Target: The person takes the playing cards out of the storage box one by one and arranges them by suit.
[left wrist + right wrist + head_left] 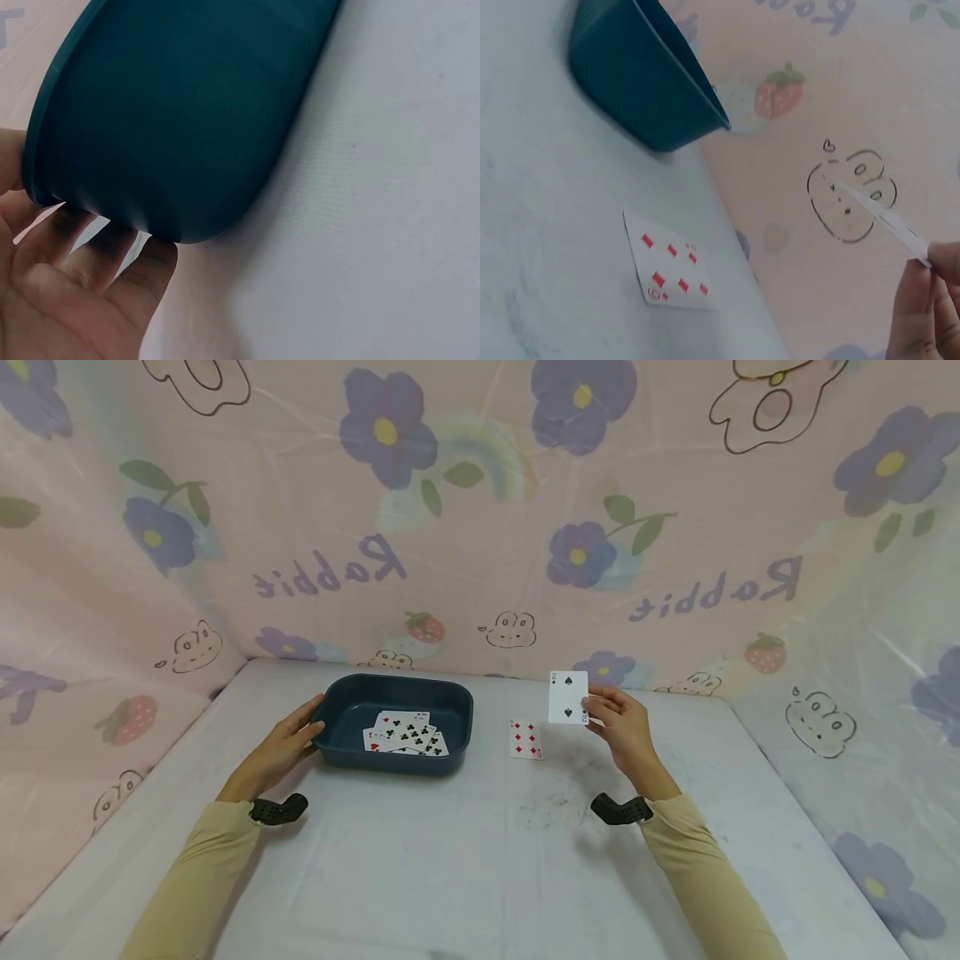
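Observation:
My right hand point(621, 723) pinches a two of spades playing card point(567, 697) by its right edge, upright with its face toward me. In the right wrist view that card point(885, 219) shows almost edge-on between thumb and fingers point(913, 307). Below and left of it, a six of diamonds point(525, 740) lies face up on the table. My left hand point(288, 742) grips the left end of a dark teal plastic bin point(390, 763), thumb over the rim and fingertips against the outer wall. Inside the bin lies a loose pile of several face-up cards point(405, 733), clubs and hearts among them.
White cloth covers the table point(420, 860). Behind and at the sides hangs a pink curtain point(480, 527) printed with flowers, rabbits and strawberries. Each wrist wears a black strap-on camera mount, the left one point(279, 810) near the table's left half.

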Demonstrator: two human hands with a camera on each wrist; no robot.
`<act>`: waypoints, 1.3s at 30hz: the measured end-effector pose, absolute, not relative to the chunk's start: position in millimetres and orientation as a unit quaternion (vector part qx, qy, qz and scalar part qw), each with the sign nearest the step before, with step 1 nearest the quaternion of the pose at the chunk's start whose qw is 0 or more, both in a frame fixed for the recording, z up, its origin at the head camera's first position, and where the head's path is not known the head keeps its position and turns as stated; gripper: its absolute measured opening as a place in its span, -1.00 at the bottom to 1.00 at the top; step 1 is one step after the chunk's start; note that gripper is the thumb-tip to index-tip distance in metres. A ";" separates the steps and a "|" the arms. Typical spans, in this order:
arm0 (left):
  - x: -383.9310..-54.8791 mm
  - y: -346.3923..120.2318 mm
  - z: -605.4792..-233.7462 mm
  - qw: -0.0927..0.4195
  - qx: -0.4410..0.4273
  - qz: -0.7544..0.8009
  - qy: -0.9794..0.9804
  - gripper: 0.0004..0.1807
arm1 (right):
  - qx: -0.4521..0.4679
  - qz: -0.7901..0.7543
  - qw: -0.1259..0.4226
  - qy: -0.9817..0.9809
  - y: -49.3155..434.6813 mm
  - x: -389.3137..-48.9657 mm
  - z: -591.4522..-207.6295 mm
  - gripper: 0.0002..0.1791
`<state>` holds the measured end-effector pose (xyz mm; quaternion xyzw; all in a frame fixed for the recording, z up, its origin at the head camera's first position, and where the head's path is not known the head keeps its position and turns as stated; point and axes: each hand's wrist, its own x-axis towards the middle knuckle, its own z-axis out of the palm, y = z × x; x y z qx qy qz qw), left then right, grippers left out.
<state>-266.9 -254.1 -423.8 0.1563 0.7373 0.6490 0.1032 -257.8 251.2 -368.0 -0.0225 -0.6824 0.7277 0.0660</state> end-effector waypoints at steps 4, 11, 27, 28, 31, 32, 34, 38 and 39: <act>-266.9 -254.4 -424.4 0.103 0.158 0.652 0.734 -0.33 | -0.044 0.730 0.068 -0.678 259.7 -256.7 -374.4 -0.51; -268.0 -254.9 -423.9 0.106 0.153 0.648 0.738 -0.33 | -0.078 0.698 0.063 -0.709 272.7 -260.9 -388.9 -0.55; -266.6 -255.2 -423.6 0.106 0.152 0.645 0.741 -0.32 | -0.109 0.646 -0.002 -0.756 287.1 -270.5 -422.1 -0.53; -266.6 -255.4 -423.6 0.107 0.152 0.644 0.742 -0.32 | -0.110 0.644 -0.003 -0.757 287.1 -271.2 -423.6 -0.53; -266.2 -255.5 -423.4 0.108 0.150 0.643 0.743 -0.32 | -0.109 0.637 -0.004 -0.763 286.1 -273.0 -427.6 -0.54; -266.2 -255.7 -423.4 0.108 0.150 0.642 0.744 -0.32 | -0.109 0.634 -0.004 -0.765 285.5 -273.7 -428.9 -0.55; -265.9 -255.8 -423.3 0.109 0.148 0.642 0.745 -0.32 | -0.107 0.625 -0.003 -0.774 283.9 -274.9 -431.1 -0.56; -265.3 -255.7 -423.0 0.108 0.146 0.640 0.746 -0.31 | -0.111 0.583 0.007 -0.805 280.9 -277.0 -434.6 -0.59; -265.2 -255.6 -422.9 0.108 0.145 0.640 0.747 -0.31 | -0.112 0.569 0.010 -0.815 280.2 -277.3 -435.3 -0.59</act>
